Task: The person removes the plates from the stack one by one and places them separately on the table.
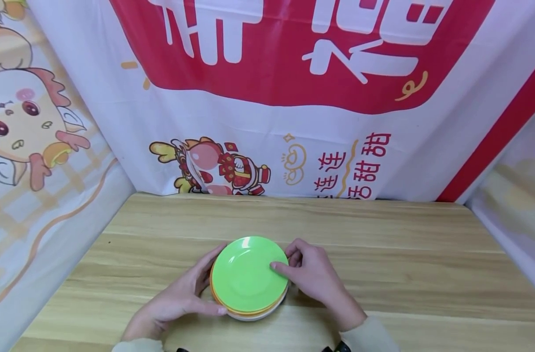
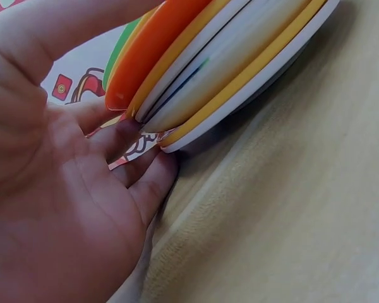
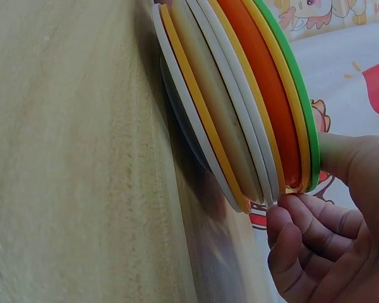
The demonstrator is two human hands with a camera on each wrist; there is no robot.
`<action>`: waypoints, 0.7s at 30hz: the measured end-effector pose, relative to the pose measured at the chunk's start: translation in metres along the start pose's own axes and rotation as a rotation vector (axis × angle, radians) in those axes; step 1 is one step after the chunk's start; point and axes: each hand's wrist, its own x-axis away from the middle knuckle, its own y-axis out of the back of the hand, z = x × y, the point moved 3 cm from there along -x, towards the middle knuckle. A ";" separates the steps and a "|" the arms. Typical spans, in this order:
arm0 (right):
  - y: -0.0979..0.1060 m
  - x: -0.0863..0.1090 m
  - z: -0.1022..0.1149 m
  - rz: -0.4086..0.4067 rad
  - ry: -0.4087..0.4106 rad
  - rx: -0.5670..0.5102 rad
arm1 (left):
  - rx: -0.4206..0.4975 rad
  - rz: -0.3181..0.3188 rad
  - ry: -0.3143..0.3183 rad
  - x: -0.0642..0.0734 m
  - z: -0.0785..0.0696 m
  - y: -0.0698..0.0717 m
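Observation:
A round stack of small plates stands on the wooden table, with a bright green plate (image 1: 245,274) on top. Below it, in the right wrist view, come yellow rims, a deeper orange plate (image 3: 259,50), and cream and white ones, down to a white rim (image 3: 184,101) near the bottom. My left hand (image 1: 179,296) is round the stack's left side, its thumb at the near rim and fingertips against the plate edges. On the right side, my right hand (image 1: 311,271) lays its thumb on the green plate, with its fingers curled at the rims below.
The wooden table (image 1: 404,254) reaches out to both sides and behind the stack. A white cloth with red print (image 1: 272,146) hangs along the back edge. Printed cloths (image 1: 56,205) also close off the left and right sides.

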 end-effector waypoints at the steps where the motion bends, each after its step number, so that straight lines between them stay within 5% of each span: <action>1: 0.000 0.000 -0.001 -0.001 -0.006 -0.008 | -0.001 -0.002 0.002 0.000 0.000 0.000; 21: 0.000 -0.001 -0.006 0.025 -0.118 -0.081 | 0.025 0.063 0.022 -0.005 -0.002 0.014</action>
